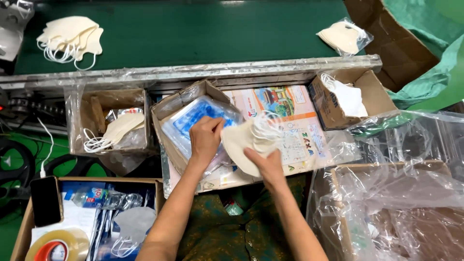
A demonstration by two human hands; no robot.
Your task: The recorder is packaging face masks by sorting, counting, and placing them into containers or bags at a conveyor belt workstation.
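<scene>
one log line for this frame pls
left hand: on clear bags in box | right hand: holding cream masks | green belt: mask pile

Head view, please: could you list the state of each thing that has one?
Left hand: gripping clear bags.
Right hand: holding cream masks.
Cream masks: stacked, folded flat.
Box of clear bags: open, tilted.
Right carton: open, white masks inside.
Left carton: open, plastic-lined, masks inside.
Tape roll: lying flat.
Phone: screen dark.
</scene>
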